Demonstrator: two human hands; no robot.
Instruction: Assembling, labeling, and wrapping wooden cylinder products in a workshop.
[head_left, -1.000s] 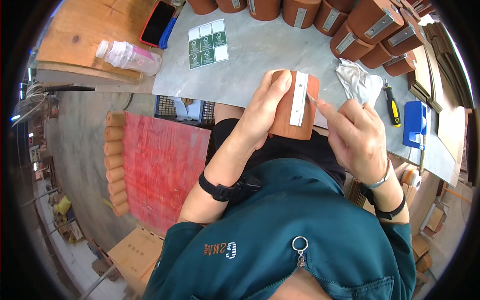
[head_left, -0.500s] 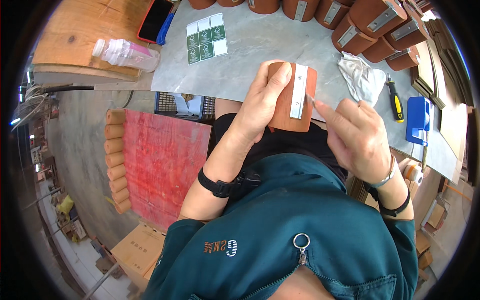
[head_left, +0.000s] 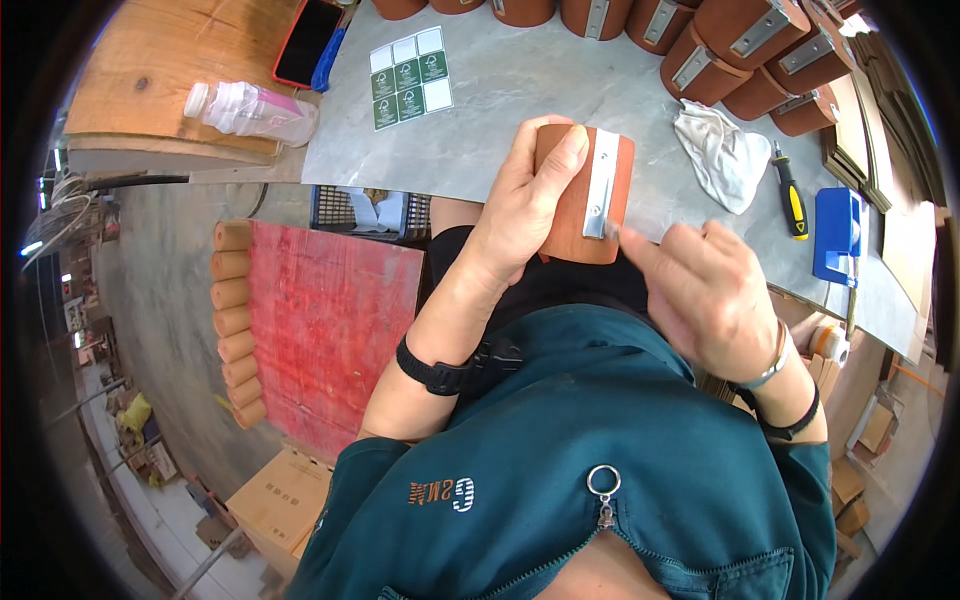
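My left hand [head_left: 520, 205] is wrapped round a reddish-brown wooden cylinder [head_left: 565, 235], held upright above my lap at the table's front edge. The thumb presses on its face beside a long silver metal plate [head_left: 602, 185] with screws in it. In my right hand [head_left: 705, 290] a small thin metal blade [head_left: 612, 230] is pinched, most of it hidden by the fingers. Its tip meets the right side of the plate near the lower end. Past the right hand a crumpled white cloth [head_left: 722, 155] lies on the grey table [head_left: 480, 150].
Several similar brown cylinders [head_left: 700, 70] are stacked at the back right. A yellow-black screwdriver [head_left: 791, 200] and a blue tape dispenser [head_left: 835, 235] lie at the right. Back left are a green-and-white sticker sheet [head_left: 412, 80], a plastic bottle [head_left: 250, 110] and a phone [head_left: 308, 45].
My right hand has slid the blade down along the plate's right edge, from about its middle to near its lower end. The left hand and the cylinder have barely moved.
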